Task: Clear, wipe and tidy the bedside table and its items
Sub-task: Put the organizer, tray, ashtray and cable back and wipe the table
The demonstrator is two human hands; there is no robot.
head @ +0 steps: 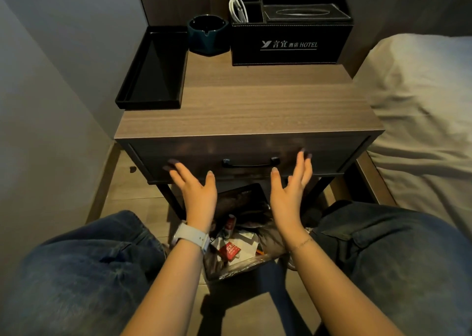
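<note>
Three items, tray (153, 70), ashtray (208, 34) and organiser (291, 42), ranged along the back of the table (245, 105), top seemingly cleared; bin (245, 246) beneath holds litter; left hand (196, 192) and right hand (291, 190) spread, empty, before its closed drawer (250, 154); little apparently left.

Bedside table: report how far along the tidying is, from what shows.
Looks done: the bedside table top has only the black tray, ashtray and hotel organiser, set along its back and left edge; rubbish lies in the bin below. In hand: left hand and right hand, both open, reach at the drawer front. Left: no cloth shows, so wiping can't be confirmed.
</note>
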